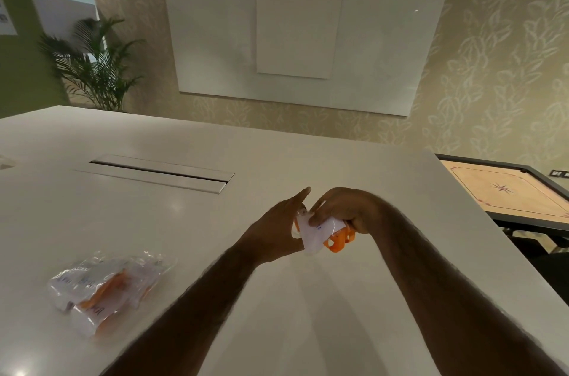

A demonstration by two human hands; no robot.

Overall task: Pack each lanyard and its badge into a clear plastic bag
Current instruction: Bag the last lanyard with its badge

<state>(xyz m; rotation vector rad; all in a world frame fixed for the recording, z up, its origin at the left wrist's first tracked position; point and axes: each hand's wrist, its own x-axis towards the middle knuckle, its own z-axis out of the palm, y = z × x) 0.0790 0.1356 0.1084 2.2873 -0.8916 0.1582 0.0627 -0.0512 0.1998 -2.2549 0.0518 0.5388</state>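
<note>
Nearer me than the cable hatch (154,173) and to its left, a pile of packed bags (104,289) lies on the table (400,190), so I judge several sets done. Right of the hatch, my left hand (277,227) meets the badge (314,234), forefinger straight; I cannot tell if it pinches. My right hand (345,209) curls round the badge and the bunched orange lanyard (338,241). This set looks unbagged.
</note>
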